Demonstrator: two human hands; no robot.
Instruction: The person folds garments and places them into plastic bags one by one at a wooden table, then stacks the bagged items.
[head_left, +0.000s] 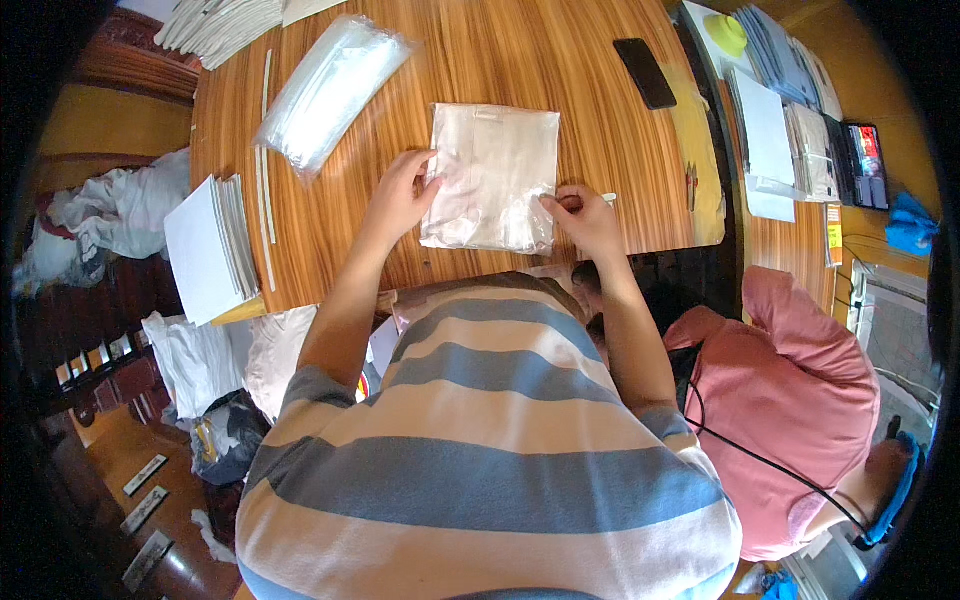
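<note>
Head view shows a clear bag (495,225) lying flat on the brown striped table (340,230), right in front of the person. I can see a folded pale cloth (495,165) inside it. The left hand (408,190) touches the bag's left edge, with thumb and fingers a bit apart; I can't tell if it is pinching. The right hand (580,215) holds the right edge, lower down, between thumb and finger. Near the left hand is a shiny pile of clear bags (335,95). A black phone (645,73) lies farther off to the right.

Package (492,180) on table (570,60), phone (645,73) to right
</note>
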